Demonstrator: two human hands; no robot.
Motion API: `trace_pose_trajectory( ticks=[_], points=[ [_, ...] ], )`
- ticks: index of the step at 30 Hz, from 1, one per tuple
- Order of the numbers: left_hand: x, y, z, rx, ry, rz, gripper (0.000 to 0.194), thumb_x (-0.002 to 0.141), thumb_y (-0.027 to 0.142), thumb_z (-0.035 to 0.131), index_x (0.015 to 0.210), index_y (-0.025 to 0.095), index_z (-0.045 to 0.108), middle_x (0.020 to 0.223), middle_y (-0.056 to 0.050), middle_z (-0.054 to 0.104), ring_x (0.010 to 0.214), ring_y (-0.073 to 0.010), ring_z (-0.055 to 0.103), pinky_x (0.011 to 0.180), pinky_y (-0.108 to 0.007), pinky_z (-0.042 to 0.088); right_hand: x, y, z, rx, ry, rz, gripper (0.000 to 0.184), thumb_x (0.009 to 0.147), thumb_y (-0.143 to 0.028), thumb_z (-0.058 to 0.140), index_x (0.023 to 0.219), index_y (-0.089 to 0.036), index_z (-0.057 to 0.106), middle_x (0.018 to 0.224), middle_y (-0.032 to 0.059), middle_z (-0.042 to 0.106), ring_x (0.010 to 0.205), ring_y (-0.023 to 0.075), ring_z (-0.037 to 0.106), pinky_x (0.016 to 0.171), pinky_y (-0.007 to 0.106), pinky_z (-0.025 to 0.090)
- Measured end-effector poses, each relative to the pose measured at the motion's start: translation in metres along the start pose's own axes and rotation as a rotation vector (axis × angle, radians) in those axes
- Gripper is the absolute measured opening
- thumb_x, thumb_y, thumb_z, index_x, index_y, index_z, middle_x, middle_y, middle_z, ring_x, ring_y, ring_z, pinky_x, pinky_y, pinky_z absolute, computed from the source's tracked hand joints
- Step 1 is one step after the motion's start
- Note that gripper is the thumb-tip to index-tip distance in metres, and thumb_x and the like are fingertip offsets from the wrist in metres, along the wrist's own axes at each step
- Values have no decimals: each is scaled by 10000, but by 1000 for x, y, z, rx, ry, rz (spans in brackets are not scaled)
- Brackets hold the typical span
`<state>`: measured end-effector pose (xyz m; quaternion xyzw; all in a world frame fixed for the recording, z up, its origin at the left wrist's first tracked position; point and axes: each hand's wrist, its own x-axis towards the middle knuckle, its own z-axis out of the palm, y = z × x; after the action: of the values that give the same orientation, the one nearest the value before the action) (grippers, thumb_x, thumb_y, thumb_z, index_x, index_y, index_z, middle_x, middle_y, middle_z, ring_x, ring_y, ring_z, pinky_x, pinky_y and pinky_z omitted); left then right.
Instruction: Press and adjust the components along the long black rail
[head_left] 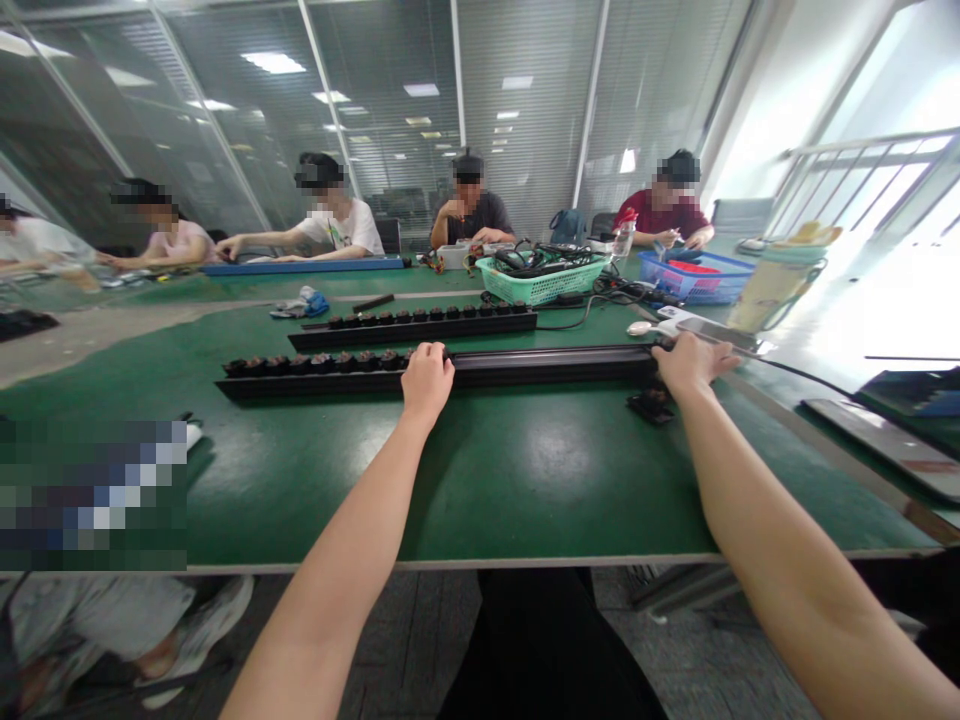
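A long black bar lies across the green table in front of me, with a channel along its top. Small black round-topped pieces stand in a row on its left half. My left hand is closed over the bar's middle, at the right end of that row; its fingertips are partly hidden. At the bar's right end is my right hand, its thumb side gripping the end and some fingers reaching out to the right. Just below that end lies a loose black piece.
Behind is a second black bar with similar pieces and a cable. Farther back stand a green basket of cables and a blue basket. A tumbler and a phone are at right. Several people sit across the table.
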<state>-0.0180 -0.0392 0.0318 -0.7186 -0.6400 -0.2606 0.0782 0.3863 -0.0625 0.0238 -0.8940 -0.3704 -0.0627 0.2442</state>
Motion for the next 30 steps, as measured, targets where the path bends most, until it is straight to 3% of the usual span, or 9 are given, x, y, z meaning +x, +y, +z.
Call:
trace_pose_trajectory(
  ticks=[7,14,22,30],
  points=[
    [0,0,0,10,7,6,288,1014,267,474,1256,224,624,1315,-111,628,1227,-262,604,887,-350,571,0,0,-2,-13,8,-4,353,945,-431,596,1137,-146,677,1137,247,650,1329,462,317,1001,617,230],
    [0,0,-2,6,-5,-5,301,1012,270,467,1265,236,626,1323,-118,622,1235,-266,602,907,-355,568,1,3,-4,141,11,4,330,918,-446,636,1086,-167,687,1083,224,638,1294,459,328,1012,626,222],
    [0,0,-1,13,0,-2,308,1010,271,473,1275,223,622,1324,-119,620,1231,-269,602,915,-365,568,-3,1,-10,98,-13,18,309,913,-406,646,1073,-150,711,1129,235,626,1275,446,352,998,605,239],
    [0,-2,2,23,12,7,298,1013,279,469,1263,231,623,1316,-113,629,1216,-264,610,904,-355,566,5,7,-3,132,-9,25,327,906,-395,656,1134,-172,727,1226,235,639,1347,458,332,1053,605,230]
  ],
)
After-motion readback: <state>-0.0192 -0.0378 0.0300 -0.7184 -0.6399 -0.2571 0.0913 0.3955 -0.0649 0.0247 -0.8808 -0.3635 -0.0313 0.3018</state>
